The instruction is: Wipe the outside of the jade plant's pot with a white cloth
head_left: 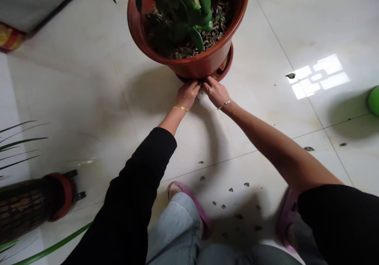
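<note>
A jade-like plant [180, 10] with thick green leaves grows in dark soil [211, 32] inside a round reddish-brown pot [195, 65]. The pot stands on a matching saucer [227, 63]. My left hand [187, 94] and my right hand [214, 92] meet at the saucer's near edge, fingers curled together around a small white wad [201, 93]. The wad is mostly hidden by my fingers, and I cannot tell its material. A gold bangle [181, 107] circles my left wrist, and a silver bangle [225, 104] circles my right.
Dark crumbs [231, 190] lie scattered on the pale tile floor [257, 111]. My pink slippers [189, 203] and jeans [174, 229] show below. A green ball [374, 100] sits at the right edge, and a long-leaved plant [17, 146] and a dark cylinder with a red rim [35, 202] stand at the left.
</note>
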### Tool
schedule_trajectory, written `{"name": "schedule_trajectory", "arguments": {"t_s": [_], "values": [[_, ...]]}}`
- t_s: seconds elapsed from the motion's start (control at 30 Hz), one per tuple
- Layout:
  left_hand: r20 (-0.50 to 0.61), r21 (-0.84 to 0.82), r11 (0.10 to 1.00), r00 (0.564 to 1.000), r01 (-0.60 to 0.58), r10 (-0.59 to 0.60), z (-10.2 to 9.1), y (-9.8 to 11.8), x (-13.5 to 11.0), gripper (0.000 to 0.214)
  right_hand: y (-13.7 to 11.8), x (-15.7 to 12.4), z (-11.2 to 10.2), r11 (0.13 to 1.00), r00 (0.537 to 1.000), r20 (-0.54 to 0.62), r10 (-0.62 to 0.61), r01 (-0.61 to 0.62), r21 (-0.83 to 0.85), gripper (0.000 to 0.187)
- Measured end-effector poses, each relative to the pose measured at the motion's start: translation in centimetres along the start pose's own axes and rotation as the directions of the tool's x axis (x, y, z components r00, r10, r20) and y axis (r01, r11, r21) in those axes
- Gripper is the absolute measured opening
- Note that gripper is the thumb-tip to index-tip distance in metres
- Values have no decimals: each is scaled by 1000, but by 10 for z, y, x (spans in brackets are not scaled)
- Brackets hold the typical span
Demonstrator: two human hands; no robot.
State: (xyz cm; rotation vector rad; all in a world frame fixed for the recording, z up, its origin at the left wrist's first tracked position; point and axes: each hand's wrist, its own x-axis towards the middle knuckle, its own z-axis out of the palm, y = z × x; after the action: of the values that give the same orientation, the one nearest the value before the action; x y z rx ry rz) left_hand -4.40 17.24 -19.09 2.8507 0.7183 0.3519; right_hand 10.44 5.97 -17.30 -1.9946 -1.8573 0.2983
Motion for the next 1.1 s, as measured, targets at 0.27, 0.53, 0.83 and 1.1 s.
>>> {"name": "schedule_trajectory", "arguments": {"t_s": [0.27,0.53,0.83,1.1], "values": [[44,27,997,997,69,-70,-16,-17,-9,37,50,-9,-20,993,994,15,-111,112,-35,43],[63,-55,998,998,16,-12,1,25,7,46,87,-11,-41,990,990,-33,-140,139,-24,47],[57,-9,1000,998,22,-22,18,55,27,54,93,-9,-40,998,994,-94,-51,54,34,49],[14,-38,999,1000,-11,11,16,46,22,53,64,-11,-25,1000,998,-67,9,-9,10,46]]}}
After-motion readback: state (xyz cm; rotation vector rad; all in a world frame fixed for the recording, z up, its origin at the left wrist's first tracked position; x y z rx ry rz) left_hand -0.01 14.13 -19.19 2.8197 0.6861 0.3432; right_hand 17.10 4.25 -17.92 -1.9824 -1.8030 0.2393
